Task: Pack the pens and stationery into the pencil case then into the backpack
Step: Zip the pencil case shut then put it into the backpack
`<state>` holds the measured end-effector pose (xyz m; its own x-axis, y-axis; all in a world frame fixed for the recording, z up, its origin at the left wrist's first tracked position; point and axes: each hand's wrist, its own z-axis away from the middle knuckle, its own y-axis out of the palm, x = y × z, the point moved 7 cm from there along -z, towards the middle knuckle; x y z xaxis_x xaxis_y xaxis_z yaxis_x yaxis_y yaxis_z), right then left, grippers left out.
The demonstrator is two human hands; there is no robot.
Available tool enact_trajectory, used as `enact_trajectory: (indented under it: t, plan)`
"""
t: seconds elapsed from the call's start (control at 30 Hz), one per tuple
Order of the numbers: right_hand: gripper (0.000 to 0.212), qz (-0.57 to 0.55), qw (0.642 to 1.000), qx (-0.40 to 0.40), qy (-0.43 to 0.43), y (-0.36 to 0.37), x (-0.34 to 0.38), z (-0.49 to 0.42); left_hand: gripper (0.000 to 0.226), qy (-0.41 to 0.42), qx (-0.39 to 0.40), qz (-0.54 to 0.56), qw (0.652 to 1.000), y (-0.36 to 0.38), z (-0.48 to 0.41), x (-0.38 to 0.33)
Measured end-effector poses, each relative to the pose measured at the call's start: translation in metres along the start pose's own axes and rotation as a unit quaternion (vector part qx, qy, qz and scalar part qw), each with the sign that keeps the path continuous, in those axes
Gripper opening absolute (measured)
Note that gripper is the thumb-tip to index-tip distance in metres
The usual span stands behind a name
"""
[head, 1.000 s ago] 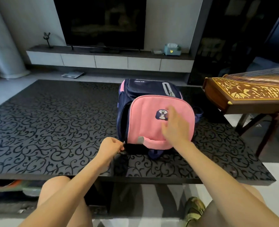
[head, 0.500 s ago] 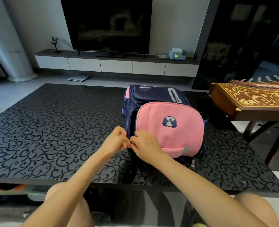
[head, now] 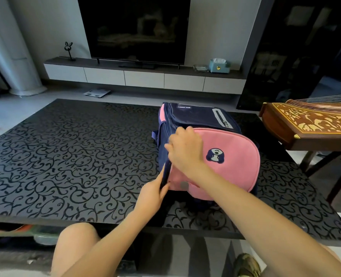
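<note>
A navy and pink backpack [head: 231, 168] lies on the black patterned table [head: 69, 156], its pink front flap with a small dog badge facing me. My left hand [head: 153, 193] grips the backpack's navy lower left edge by the zip line. My right hand [head: 185, 148] is closed at the upper left of the pink flap, fingers pinched at the zip seam; the zip pull itself is hidden under it. No pencil case, pens or stationery are in view.
A wooden stringed instrument [head: 309, 124] on a stand is close to the table's right side. Behind the table are a low TV cabinet [head: 143, 76], a dark TV and a tissue box [head: 219, 65]. My knees are under the table's near edge.
My right hand moved from the backpack's lower left corner up along the flap's left side to its upper left. My left hand stayed at the lower left edge. The view shifted slightly.
</note>
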<state>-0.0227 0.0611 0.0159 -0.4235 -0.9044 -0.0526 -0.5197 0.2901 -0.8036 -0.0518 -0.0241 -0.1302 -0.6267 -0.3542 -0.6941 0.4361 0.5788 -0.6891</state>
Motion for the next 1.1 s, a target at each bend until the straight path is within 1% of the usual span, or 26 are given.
enact_trajectory:
  t: [0.07, 0.1, 0.13, 0.2, 0.23, 0.27, 0.33, 0.37, 0.43, 0.5, 0.57, 0.63, 0.73, 0.8, 0.87, 0.93, 0.97, 1.0, 1.07, 1.1]
  plan:
    - [0.020, -0.010, 0.994, 0.068, 0.080, 0.009, -0.019, -0.016, 0.062, 0.015, 0.002, 0.002, 1.000, 0.002, -0.005, 0.006]
    - [0.022, -0.029, 0.988, 0.088, 0.122, 0.014, -0.030, -0.020, 0.062, 0.014, 0.008, 0.003, 1.000, 0.003, -0.006, 0.009]
    - [0.022, -0.054, 0.980, 0.094, 0.169, 0.017, -0.042, -0.023, 0.061, 0.013, 0.012, 0.006, 1.000, 0.004, -0.005, 0.011]
    - [0.022, -0.084, 0.966, 0.069, 0.234, 0.019, -0.057, -0.025, 0.061, 0.000, 0.019, 0.020, 1.000, 0.001, -0.003, 0.010]
    - [0.022, -0.090, 0.964, 0.050, 0.244, 0.017, -0.059, -0.024, 0.063, -0.019, 0.023, 0.050, 0.998, -0.005, -0.005, 0.008]
    - [0.022, -0.097, 0.967, 0.038, 0.234, 0.018, -0.055, -0.023, 0.064, -0.040, 0.022, 0.093, 0.995, -0.013, -0.009, 0.002]
    - [0.024, -0.096, 0.979, 0.027, 0.176, 0.018, -0.038, -0.020, 0.068, -0.060, -0.003, 0.151, 0.987, -0.030, -0.029, -0.012]
    - [0.026, -0.090, 0.985, 0.029, 0.145, 0.017, -0.029, -0.018, 0.070, -0.044, -0.015, 0.139, 0.989, -0.036, -0.041, -0.022]
    - [0.028, -0.090, 0.989, 0.037, 0.114, 0.018, -0.023, -0.016, 0.067, 0.013, -0.030, 0.044, 0.998, -0.037, -0.057, -0.044]
    - [0.028, -0.092, 0.985, 0.049, 0.137, 0.018, -0.038, -0.017, 0.063, 0.033, -0.035, -0.042, 0.998, -0.027, -0.065, -0.056]
    - [0.027, -0.112, 0.974, 0.056, 0.189, 0.020, -0.063, -0.021, 0.062, 0.024, -0.047, -0.060, 0.997, -0.018, -0.066, -0.059]
    - [0.026, -0.124, 0.958, 0.053, 0.254, 0.019, -0.092, -0.018, 0.048, -0.001, -0.065, -0.067, 0.996, -0.012, -0.066, -0.056]
    - [0.027, -0.122, 0.912, 0.013, 0.392, 0.010, -0.166, 0.010, 0.033, -0.054, -0.083, -0.109, 0.989, -0.013, -0.059, -0.038]
    - [0.029, -0.133, 0.872, 0.009, 0.470, 0.008, -0.218, 0.045, 0.030, -0.077, -0.091, -0.141, 0.983, -0.015, -0.058, -0.029]
    - [0.031, -0.176, 0.834, 0.024, 0.522, 0.016, -0.244, 0.084, 0.031, -0.092, -0.092, -0.158, 0.979, -0.014, -0.062, -0.026]
    - [0.034, -0.232, 0.795, 0.020, 0.561, 0.030, -0.250, 0.121, 0.031, -0.111, -0.086, -0.157, 0.977, -0.012, -0.067, -0.027]
    - [0.036, -0.268, 0.763, 0.004, 0.588, 0.035, -0.250, 0.142, 0.031, -0.118, -0.081, -0.152, 0.978, -0.009, -0.069, -0.029]
    - [0.036, -0.307, 0.723, -0.008, 0.619, 0.042, -0.249, 0.164, 0.031, -0.127, -0.077, -0.147, 0.978, -0.008, -0.071, -0.030]
    - [0.031, -0.362, 0.641, -0.001, 0.677, 0.062, -0.236, 0.205, 0.033, -0.149, -0.074, -0.133, 0.977, -0.011, -0.074, -0.028]
    - [0.028, -0.379, 0.611, 0.009, 0.695, 0.072, -0.227, 0.225, 0.036, -0.157, -0.073, -0.125, 0.977, -0.012, -0.075, -0.028]
